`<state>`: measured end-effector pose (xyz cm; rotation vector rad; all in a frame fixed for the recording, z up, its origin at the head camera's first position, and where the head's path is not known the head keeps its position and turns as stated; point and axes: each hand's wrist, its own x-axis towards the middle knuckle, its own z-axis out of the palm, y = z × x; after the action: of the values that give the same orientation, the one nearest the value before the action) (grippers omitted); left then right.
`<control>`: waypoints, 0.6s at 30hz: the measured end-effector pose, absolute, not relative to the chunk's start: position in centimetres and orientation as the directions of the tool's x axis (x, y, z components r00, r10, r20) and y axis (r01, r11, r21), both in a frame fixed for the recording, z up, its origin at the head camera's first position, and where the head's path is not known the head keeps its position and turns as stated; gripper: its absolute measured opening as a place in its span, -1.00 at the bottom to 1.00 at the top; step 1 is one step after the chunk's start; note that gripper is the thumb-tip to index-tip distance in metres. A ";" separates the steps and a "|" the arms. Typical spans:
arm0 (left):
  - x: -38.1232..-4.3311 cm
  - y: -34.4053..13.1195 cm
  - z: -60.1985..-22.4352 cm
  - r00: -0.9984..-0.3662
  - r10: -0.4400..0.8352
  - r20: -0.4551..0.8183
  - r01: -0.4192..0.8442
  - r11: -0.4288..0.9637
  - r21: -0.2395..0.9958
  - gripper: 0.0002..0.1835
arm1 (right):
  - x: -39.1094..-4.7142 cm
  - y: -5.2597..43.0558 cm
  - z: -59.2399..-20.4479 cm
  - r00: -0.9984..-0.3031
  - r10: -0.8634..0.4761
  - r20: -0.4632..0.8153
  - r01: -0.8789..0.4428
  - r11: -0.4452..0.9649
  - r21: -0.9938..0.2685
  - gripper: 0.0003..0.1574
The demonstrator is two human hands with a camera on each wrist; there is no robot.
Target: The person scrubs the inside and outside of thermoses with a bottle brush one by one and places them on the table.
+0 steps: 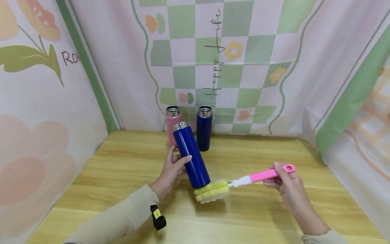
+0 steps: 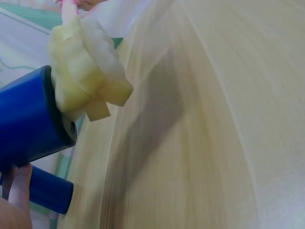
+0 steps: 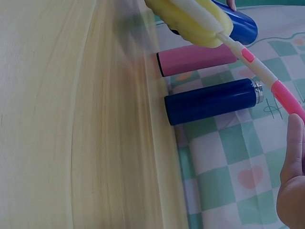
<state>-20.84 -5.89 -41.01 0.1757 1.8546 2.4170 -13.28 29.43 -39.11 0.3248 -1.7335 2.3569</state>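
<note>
My left hand (image 1: 173, 169) grips a bright blue bottle (image 1: 192, 156) around its middle. The bottle is lidless and tilted, its steel mouth up and to the left, its base above the table. In my right hand (image 1: 289, 186) is the pink handle of a bottle brush (image 1: 254, 177). The brush's yellow and white sponge head (image 1: 213, 192) lies right at the bottle's base, as the left wrist view also shows with the sponge (image 2: 78, 71) against the dark bottom rim. The right wrist view shows the handle (image 3: 286, 98) running up from the thumb.
Behind the held bottle, a pink bottle (image 1: 173, 115) and a dark blue bottle (image 1: 204, 128) stand upright and lidless at the back of the wooden table (image 1: 259, 210). A patterned curtain (image 1: 234, 78) hangs behind them. A black strap (image 1: 158, 220) hangs by the left sleeve.
</note>
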 end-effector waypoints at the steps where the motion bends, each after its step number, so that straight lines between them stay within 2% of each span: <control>1: -20.8 -5.8 -41.0 -0.990 0.135 0.042 0.005 -0.266 0.964 -0.26 | -13.3 29.3 -39.1 -0.956 0.026 0.291 -0.286 -0.292 -0.913 -0.68; 10: -20.6 -5.4 -41.1 -0.994 0.102 0.043 0.008 -0.324 0.946 -0.28 | -13.1 27.9 -39.6 -0.964 0.060 0.260 -0.266 -0.279 -0.923 -0.73; 18: -20.5 -5.3 -40.8 -0.992 0.114 0.049 0.009 -0.331 0.944 -0.32 | -13.2 27.1 -40.1 -0.968 0.084 0.236 -0.249 -0.215 -0.944 -0.74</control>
<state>-20.52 -5.28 -40.84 0.1634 1.7785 2.5061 -13.16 27.14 -40.08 0.1967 -1.8171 2.2854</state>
